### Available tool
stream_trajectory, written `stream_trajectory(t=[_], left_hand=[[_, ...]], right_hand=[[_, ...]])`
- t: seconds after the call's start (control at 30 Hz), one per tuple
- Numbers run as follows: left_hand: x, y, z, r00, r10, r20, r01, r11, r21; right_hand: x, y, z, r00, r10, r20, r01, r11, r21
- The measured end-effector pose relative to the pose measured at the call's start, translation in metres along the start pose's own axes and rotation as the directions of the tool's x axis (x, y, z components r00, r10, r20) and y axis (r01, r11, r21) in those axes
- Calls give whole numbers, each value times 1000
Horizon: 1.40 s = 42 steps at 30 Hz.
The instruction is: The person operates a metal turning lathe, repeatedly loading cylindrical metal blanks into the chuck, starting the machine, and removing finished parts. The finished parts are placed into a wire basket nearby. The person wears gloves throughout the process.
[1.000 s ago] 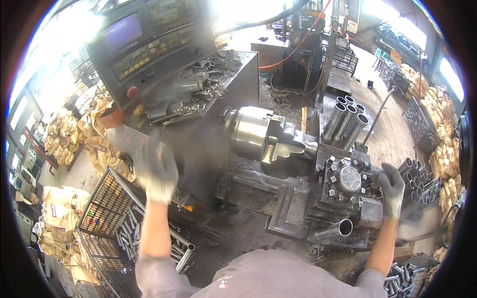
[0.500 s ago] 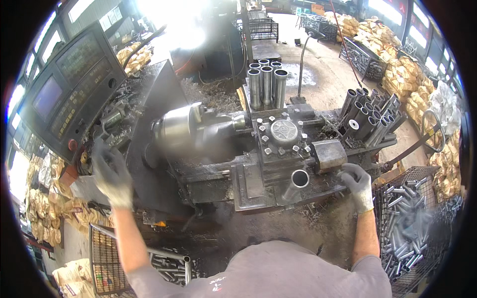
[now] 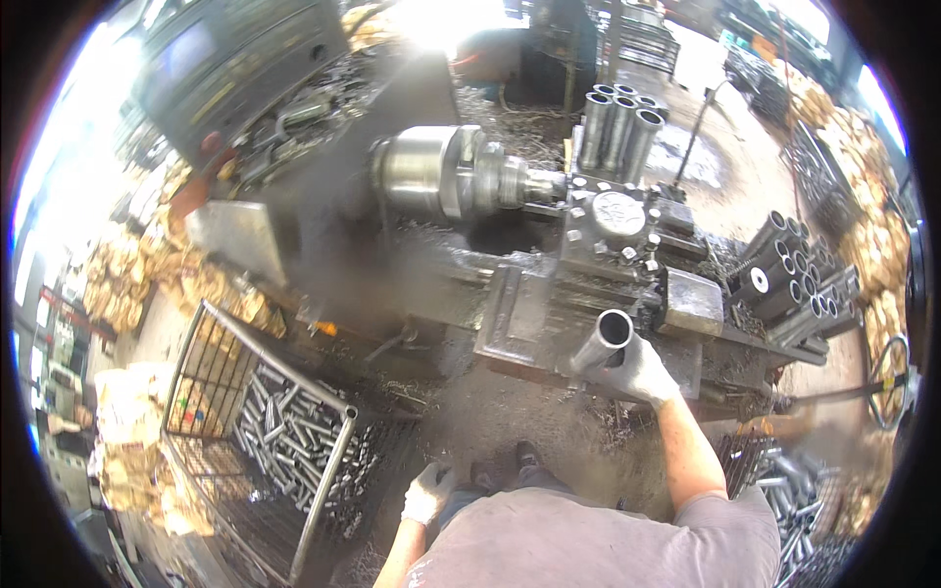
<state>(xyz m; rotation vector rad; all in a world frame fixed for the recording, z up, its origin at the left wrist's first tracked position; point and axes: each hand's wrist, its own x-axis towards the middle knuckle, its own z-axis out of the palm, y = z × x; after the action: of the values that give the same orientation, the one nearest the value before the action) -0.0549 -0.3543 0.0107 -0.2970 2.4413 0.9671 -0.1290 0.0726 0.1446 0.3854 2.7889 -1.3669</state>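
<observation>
My right hand (image 3: 642,372), in a grey and white glove, is closed around a short steel tube (image 3: 592,355) standing tilted on the lathe's flat carriage, its open end up. My left hand (image 3: 427,493), gloved too, hangs low beside my body with its fingers curled in; nothing shows in it. Beyond the tube sits a square tool post (image 3: 619,214) with bolts around its top. Left of that is the lathe chuck (image 3: 423,171), with a stepped metal part (image 3: 529,183) reaching toward the tool post.
Several upright tubes (image 3: 616,132) stand behind the tool post, and more lie in a leaning stack (image 3: 799,279) at the right. A wire basket (image 3: 328,480) of short tubes is at my lower left. A control panel (image 3: 230,73) rises at the far left.
My left hand has dropped from near the control panel to my side. My right hand has moved left from the carriage's right end onto the tube. The chuck area, blurred before, looks sharper.
</observation>
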Motion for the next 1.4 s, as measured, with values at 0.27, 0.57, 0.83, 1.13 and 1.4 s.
stream_trajectory(t=[0.27,0.57,0.83,1.13,1.4], left_hand=[[-118,-83,-2,952,-148,-267,91,973,-213],[-326,-306,79,529,-675,-515,261,707,-658],[-463,-346,221,-223,-950,-220,-16,229,-973],[-481,-263,438,-607,32,794,-765,248,-594],[-558,-219,370,-815,294,500,-543,-84,-836]], right_hand=[[-18,-21,155,931,-144,335,-84,809,582],[-245,-177,392,154,-409,900,745,647,166],[-452,-282,506,-606,-301,736,619,402,675],[-661,-357,642,-901,-203,383,342,212,916],[-692,-409,697,-980,160,121,98,-147,984]])
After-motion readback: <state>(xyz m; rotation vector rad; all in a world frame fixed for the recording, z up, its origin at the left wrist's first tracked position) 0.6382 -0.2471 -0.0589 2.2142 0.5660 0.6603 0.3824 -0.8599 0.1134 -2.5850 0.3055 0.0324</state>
